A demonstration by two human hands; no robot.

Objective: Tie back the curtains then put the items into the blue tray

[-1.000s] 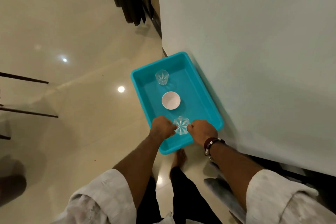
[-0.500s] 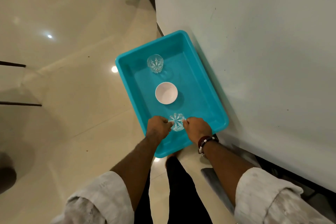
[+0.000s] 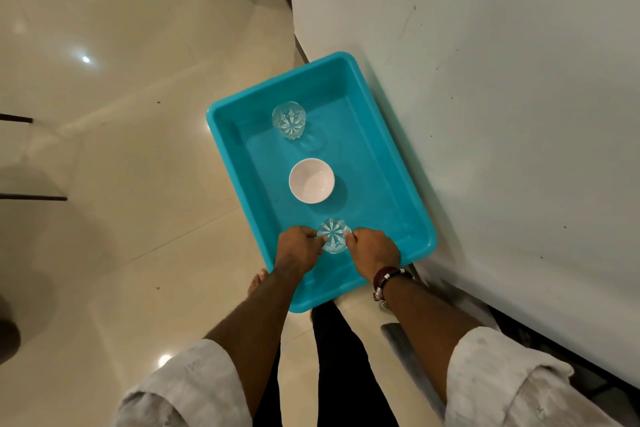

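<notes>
glossy cream tile floor (image 3: 138, 184), ceiling-light reflections at 9 and 7 o'clock. blue tray (image 3: 408, 204) lies directly on it at centre, long edge touching the white wall (image 3: 502, 114) toward 3 o'clock.

I see the blue tray (image 3: 412, 198) on the floor (image 3: 121, 236) with its right long side against a white wall (image 3: 502, 114), so nothing passes on that flank, while the open tiled floor leaves the left side free to come in from. Inside, a far glass (image 3: 289, 120), a white bowl (image 3: 311, 180) and a near glass (image 3: 333, 236) stand in a row down the middle, with bare tray bottom to either side of them. My left hand (image 3: 298, 248) and right hand (image 3: 374, 248) fill the near end, flanking that near glass.
</notes>
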